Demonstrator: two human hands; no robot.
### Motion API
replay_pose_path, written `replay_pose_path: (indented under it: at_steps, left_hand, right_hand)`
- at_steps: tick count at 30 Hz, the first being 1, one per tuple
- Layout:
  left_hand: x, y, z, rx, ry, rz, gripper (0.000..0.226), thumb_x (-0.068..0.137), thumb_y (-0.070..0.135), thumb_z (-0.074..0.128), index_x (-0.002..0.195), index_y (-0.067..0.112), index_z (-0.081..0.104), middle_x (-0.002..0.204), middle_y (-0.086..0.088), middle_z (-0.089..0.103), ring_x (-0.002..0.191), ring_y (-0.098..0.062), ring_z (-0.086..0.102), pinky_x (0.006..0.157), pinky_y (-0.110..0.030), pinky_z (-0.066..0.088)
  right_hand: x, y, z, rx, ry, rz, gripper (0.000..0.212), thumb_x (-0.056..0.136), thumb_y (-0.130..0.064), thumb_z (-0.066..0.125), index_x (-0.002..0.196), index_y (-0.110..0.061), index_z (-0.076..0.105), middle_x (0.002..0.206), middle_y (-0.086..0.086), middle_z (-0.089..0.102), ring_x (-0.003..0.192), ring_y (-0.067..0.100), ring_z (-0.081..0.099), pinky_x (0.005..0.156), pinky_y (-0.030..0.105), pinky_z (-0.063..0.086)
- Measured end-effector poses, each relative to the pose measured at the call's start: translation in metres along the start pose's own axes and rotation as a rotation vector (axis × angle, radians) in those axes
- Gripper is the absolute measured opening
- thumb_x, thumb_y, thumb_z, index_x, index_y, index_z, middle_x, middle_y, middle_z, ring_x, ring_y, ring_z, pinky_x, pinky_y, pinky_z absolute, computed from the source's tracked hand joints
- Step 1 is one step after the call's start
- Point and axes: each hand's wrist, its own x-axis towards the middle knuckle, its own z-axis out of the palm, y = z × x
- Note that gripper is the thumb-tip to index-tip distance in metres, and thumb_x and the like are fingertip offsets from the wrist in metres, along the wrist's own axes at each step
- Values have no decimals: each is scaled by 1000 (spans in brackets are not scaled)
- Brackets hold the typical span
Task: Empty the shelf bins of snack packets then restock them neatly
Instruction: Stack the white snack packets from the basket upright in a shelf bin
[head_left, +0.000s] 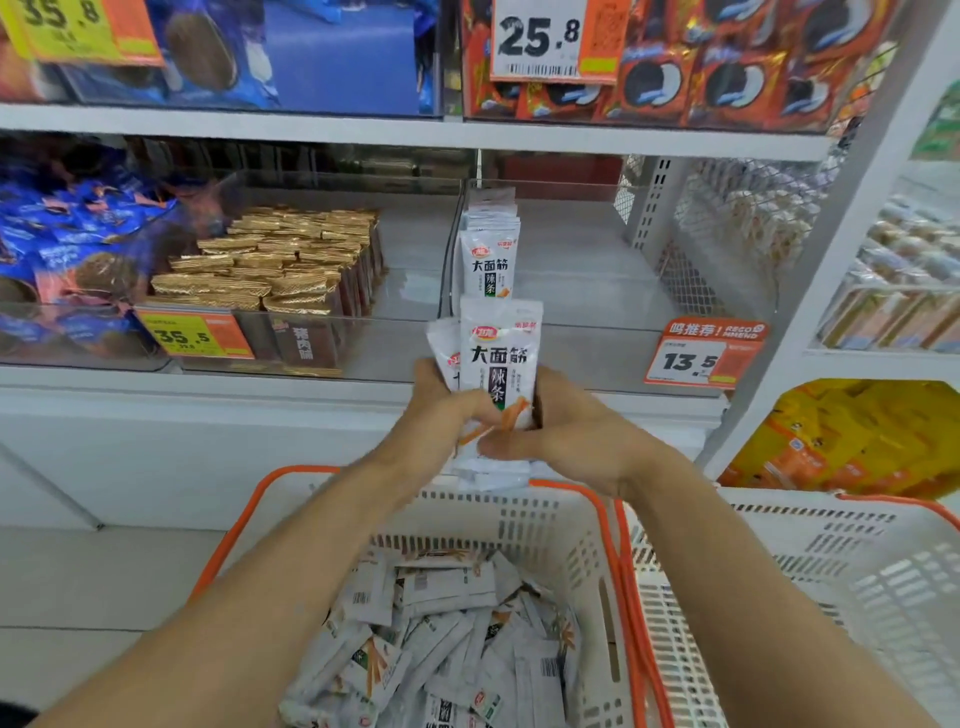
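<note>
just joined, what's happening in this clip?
A person is restocking a shop shelf. Both hands, left hand and right hand, hold a bundle of white snack packets upright above a white basket that holds many more loose packets. In the clear shelf bin behind, a short row of the same packets already stands along its left side; the rest of that bin is bare.
</note>
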Motion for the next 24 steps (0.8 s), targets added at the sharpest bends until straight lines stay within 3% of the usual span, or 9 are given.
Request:
replay_pose_path:
  at_steps: [2,4,10,12,14,18,20,22,24]
  left_hand:
    - [12,41,-4,258,-83,101,41,83,5,73,117,16,54,120,-4,68,97,-9,66,72,-20,53]
    - [20,76,-12,546,-128,173,60,83,27,79,133,23,46,119,5,63,102,-8,63,80,-23,52]
    - [54,53,-41,959,181,381,81,84,26,79,149,12,33,143,-9,48,128,-21,50,101,-29,39]
    - [66,32,-43,911,154,395,81,85,23,79,151,13,33,140,-7,54,123,-22,55,96,-26,40]
    - [77,18,-43,876,202,448,70,87,18,76,148,16,41,130,-4,62,113,-21,62,90,-26,44]
    - [90,3,-40,800,397,558,50,91,9,66,139,19,53,118,1,68,96,-19,67,81,-30,51]
    - [92,0,-39,796,407,585,50,90,8,66,137,20,55,118,3,69,95,-16,66,80,-28,50]
    - [92,0,-38,781,383,607,50,88,10,66,137,20,56,119,4,69,96,-13,65,84,-29,51]
    - [91,2,-38,794,356,594,56,85,16,69,139,23,54,122,5,68,99,-14,64,85,-29,50]
  right_hand:
    - [7,-20,-22,-18,96,-62,57,80,10,75,132,-8,57,119,2,73,109,15,69,93,34,58]
    - [16,-38,-45,-61,204,-127,52,78,7,79,126,-7,63,113,0,75,101,9,72,81,23,58]
    - [77,-49,-90,-373,453,-210,56,79,2,81,130,-5,57,110,-2,68,78,-23,60,67,3,48]
    - [102,-37,-91,-401,406,-103,58,77,4,81,129,-4,57,106,-3,69,79,-15,64,73,11,55]
    - [128,-21,-84,-399,322,19,63,73,-1,86,129,-6,57,109,0,72,92,6,70,90,35,59]
    - [169,-5,-74,-658,179,253,114,38,-61,89,136,-16,52,125,4,62,115,23,62,99,39,53]
    - [167,-17,-67,-798,147,350,99,57,-59,87,138,-14,53,129,10,59,117,28,59,100,38,52]
    - [169,-17,-65,-779,76,317,57,82,-38,81,129,-13,62,126,13,65,115,30,63,99,41,53]
    - [168,-12,-65,-726,79,277,35,82,-32,81,113,-18,72,113,8,72,105,26,69,92,41,58]
